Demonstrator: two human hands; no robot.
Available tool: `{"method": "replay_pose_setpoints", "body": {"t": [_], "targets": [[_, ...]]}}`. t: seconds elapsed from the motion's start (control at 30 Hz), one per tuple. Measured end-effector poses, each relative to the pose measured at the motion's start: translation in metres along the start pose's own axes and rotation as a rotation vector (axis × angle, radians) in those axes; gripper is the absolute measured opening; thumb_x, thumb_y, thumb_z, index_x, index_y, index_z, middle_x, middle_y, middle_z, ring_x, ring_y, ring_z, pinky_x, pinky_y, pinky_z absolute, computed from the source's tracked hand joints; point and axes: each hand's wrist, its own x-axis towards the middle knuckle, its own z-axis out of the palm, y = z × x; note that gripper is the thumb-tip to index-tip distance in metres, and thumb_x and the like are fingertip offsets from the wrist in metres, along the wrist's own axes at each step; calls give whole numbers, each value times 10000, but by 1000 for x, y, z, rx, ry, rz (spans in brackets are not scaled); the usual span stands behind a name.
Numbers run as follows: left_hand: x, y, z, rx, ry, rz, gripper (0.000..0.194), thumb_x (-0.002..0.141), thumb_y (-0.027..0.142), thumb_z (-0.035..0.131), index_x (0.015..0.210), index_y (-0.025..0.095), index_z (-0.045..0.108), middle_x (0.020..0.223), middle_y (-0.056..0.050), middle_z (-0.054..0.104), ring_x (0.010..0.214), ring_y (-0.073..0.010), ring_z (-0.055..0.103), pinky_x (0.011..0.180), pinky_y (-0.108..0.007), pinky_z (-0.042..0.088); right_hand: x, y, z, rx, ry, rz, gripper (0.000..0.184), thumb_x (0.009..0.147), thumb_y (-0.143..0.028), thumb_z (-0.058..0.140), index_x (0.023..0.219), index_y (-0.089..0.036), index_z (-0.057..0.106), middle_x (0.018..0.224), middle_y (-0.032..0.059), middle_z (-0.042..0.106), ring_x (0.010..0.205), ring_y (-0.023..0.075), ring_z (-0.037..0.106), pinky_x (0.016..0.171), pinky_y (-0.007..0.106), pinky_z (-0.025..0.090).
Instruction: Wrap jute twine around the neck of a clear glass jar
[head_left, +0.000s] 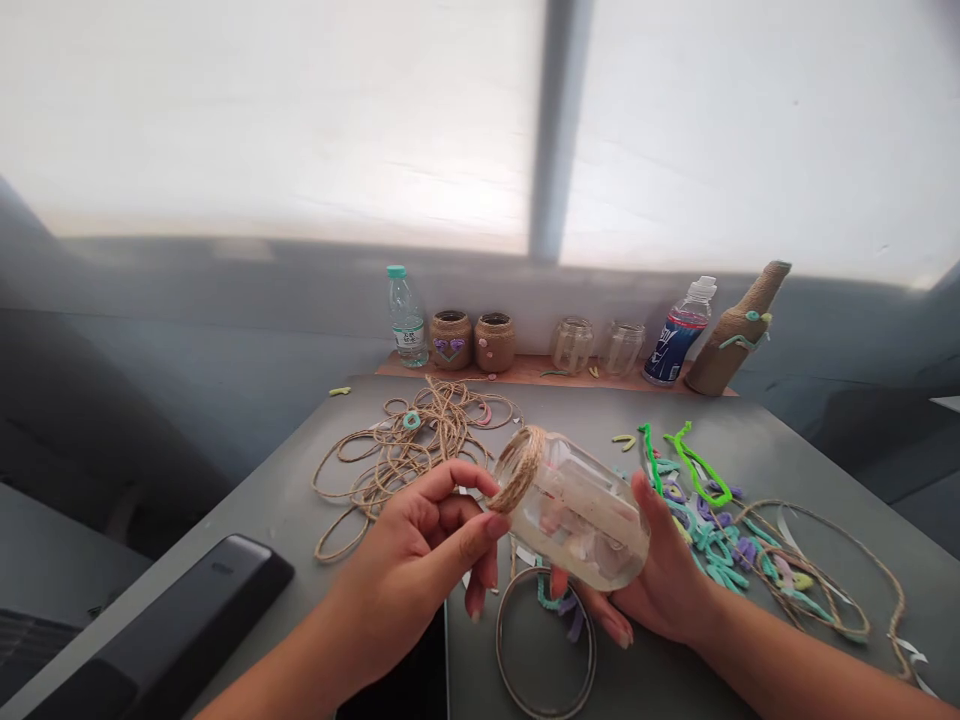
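Jute twine (519, 468) wraps the neck of the glass jar (581, 512); my right grip (660, 590) cradles the jar's body from below, while my left grip (409, 560) pinches narrowly at the coils.

Bright glare above, dim left, curved edges

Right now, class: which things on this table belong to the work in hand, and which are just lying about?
In use: left hand, right hand, glass jar with jute twine wound round its mouth, loose twine heap.
Lying about: water bottle, twine-wrapped jars, bare glass jars, twine-wrapped bottle, green pipe cleaners.
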Motion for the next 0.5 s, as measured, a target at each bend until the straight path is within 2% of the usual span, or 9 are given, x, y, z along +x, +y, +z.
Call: {"method": "replay_pose_setpoints", "body": {"t": [0.1, 0.2, 0.27, 0.37, 0.43, 0.5], "targets": [[-2, -2, 1, 6, 29, 35, 195, 943, 351, 693, 961, 210, 560, 613, 63, 665, 510, -85, 574, 525, -194, 472, 1, -1, 2, 12, -8, 22, 913, 855, -895, 242, 1103, -116, 649, 812, 173, 774, 407, 160, 660, 342, 190, 464], [-3, -3, 2, 28, 87, 74, 178, 941, 343, 696, 951, 212, 577, 621, 59, 667, 529, -89, 573, 539, -197, 489, 3, -1, 7, 18, 42, 4, 880, 869, -873, 300, 1208, -131, 630, 762, 124, 753, 518, 191, 716, 393, 191, 493], [-3, -3, 2, 39, 125, 93, 180, 933, 343, 703, 936, 211, 581, 612, 60, 662, 525, -91, 565, 533, -197, 492, 4, 0, 9, -10, 85, -27, 842, 865, -848, 405, 1274, -140, 606, 751, 97, 739, 548, 174, 707, 410, 178, 493], [-3, -3, 3, 60, 151, 93, 184, 925, 337, 713, 939, 213, 579, 611, 60, 670, 527, -93, 574, 538, -197, 493, 3, 3, 8, -115, 93, -108, 745, 828, -706, 674, 1334, -170, 564, 741, 66, 733, 542, 149, 673, 413, 163, 487], [-3, -2, 4, 71, 135, 74, 189, 932, 344, 705, 978, 216, 573, 627, 54, 689, 536, -93, 595, 552, -195, 487, 2, 4, 7, -144, 93, -140, 660, 838, -625, 722, 1297, -171, 587, 691, 45, 711, 501, 127, 640, 405, 148, 471], [-3, -1, 5, 67, 104, 58, 219, 944, 355, 689, 1068, 224, 563, 628, 58, 694, 524, -91, 606, 566, -198, 483, 1, 4, 7, -109, 100, -135, 610, 855, -641, 687, 1230, -163, 632, 663, 30, 684, 451, 103, 597, 382, 136, 445]]}}
